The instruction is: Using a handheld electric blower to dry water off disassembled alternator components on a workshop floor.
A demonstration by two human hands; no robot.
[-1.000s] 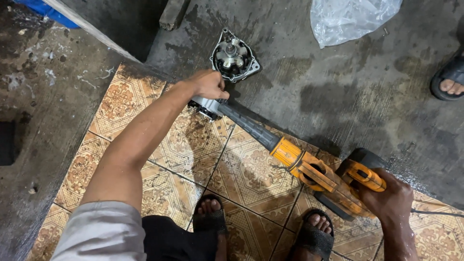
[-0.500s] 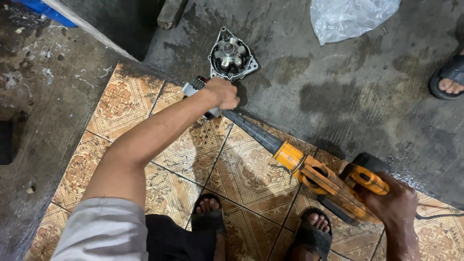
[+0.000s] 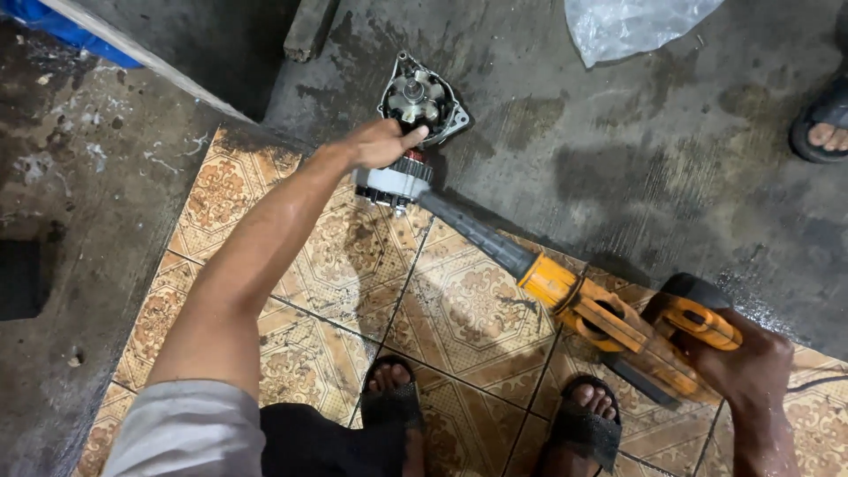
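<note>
Left hand: arm stretched fwd, fingers closed over the top of a small rotor part, thumb pointing toward the metal housing. Grip looks firm, fingers curled around it.
Rotor part: grey-white body w/ reddish copper windings on top, sits at the far edge of the tiled area, at the tip of the tool. Partly hidden under the hand.
Right hand: lower right, wrapped around the rear handle of the orange power tool. Fingers closed on the handle; trigger finger position cannot be told.
Orange power tool: lies diagonal across the tiles, orange-black body near right hand, long dark grey shaft running up-left to the rotor part. Shaft tip meets the part; exact contact hidden.
Metal housing: round, silver, w/ a hub in the centre, stands on the dark concrete just beyond the left hand, close to the rotor part, maybe touching, cannot tell.
Floor: patterned brown-beige tiles under the person, wet dark concrete beyond.
Feet: person's 2 feet in dark sandals at bottom, on the tiles.
Other: clear plastic bag at top right on concrete; another person's foot in sandal at right edge, well apart from the work.
</note>
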